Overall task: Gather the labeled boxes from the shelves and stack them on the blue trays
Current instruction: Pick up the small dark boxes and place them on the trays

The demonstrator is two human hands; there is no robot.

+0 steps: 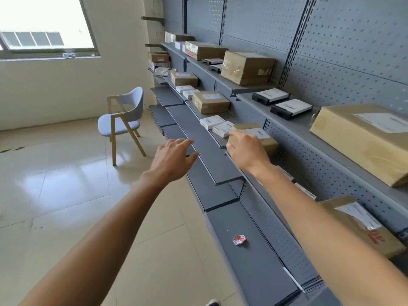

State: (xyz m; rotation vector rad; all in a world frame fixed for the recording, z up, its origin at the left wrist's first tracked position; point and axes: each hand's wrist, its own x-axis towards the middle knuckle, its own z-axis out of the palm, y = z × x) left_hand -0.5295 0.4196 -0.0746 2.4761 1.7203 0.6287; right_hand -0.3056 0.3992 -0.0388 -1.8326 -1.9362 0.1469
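Note:
Grey wall shelves [293,127] run along the right, holding brown cardboard boxes with white labels and small white and black boxes. My right hand [245,151] rests with spread fingers on the top and near corner of a small labeled cardboard box [267,140] on the middle shelf; whether it grips the box is unclear. My left hand [174,160] hovers open over the lower dark shelf, left of that box, holding nothing. Two small white boxes [217,125] lie just beyond the box. No blue tray is in view.
A large cardboard box [366,140] sits on the upper shelf at right, another [362,226] lower down. A crumpled red-and-white wrapper [239,239] lies on the bottom shelf. A grey chair [123,122] stands on the tiled floor under the window.

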